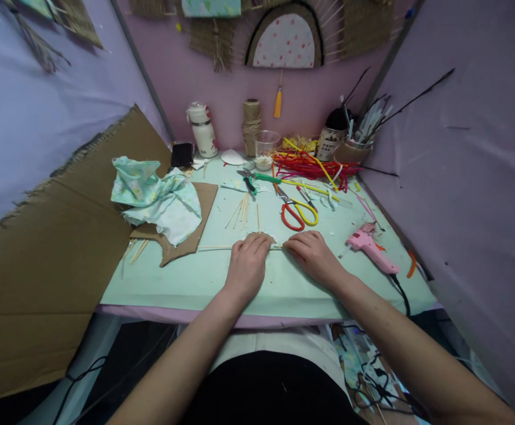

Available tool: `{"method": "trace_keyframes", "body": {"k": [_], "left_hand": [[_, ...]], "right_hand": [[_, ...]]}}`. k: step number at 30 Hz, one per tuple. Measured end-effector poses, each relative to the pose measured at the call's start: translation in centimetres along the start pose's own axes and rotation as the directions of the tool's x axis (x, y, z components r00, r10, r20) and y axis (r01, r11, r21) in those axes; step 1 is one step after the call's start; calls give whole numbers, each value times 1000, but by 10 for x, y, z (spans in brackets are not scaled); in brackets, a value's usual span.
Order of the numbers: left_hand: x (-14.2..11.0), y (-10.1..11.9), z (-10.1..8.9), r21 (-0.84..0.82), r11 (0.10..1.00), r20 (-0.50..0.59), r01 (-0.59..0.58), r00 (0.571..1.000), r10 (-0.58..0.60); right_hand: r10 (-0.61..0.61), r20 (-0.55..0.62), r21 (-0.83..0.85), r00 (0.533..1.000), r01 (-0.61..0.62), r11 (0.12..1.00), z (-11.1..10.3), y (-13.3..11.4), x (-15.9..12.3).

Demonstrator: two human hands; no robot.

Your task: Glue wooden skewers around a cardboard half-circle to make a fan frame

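My left hand (249,262) lies over a small brown half-round cardboard piece (261,236), its fingers pressed together and holding it against the table. Most of that piece is hidden under the fingers. One thin wooden stick (259,218) stands out from its curved far edge, and another pale stick (215,248) reaches out to the left along its straight side. Just right of it, my right hand (314,255) has its fingertips closed on a thin stick (278,246) that shows between the two hands. Beyond the hands lie several loose wooden sticks (239,211).
Scissors (299,215) and green-handled pliers (252,180) lie behind the hands. At right is a pink glue gun (372,245) with a cord. Floral cloth (160,198) sits on cut cardboard (204,206) at left. Red pipe cleaners (305,166), a plastic cup (266,147) and a bottle (204,133) stand behind.
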State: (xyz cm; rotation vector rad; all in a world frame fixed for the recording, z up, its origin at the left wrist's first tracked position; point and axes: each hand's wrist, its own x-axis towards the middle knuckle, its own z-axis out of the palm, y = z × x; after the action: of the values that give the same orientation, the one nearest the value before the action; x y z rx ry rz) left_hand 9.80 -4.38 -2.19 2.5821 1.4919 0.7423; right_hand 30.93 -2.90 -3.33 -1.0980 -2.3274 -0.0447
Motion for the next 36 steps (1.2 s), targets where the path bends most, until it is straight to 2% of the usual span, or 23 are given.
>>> {"method": "trace_keyframes", "body": {"k": [7,13,26,36], "left_hand": [[-1,-3,1,-24,998,14,-58,998,58],[-2,-5,3,-14,999,24,-43,999,44],[-2,-6,5,-3,998,30,-58,998,58],[-3,-7,7,8,999,35,-50,998,50]], "right_hand": [[-21,-19,-14,1000,20,1000,0,1,-1],[-20,-10,-11,1000,20,1000,0,1,-1],[-100,10,-22,995,100,995,-1,-1,2],[-96,28,-19,995,97,995,0,-1,3]]}}
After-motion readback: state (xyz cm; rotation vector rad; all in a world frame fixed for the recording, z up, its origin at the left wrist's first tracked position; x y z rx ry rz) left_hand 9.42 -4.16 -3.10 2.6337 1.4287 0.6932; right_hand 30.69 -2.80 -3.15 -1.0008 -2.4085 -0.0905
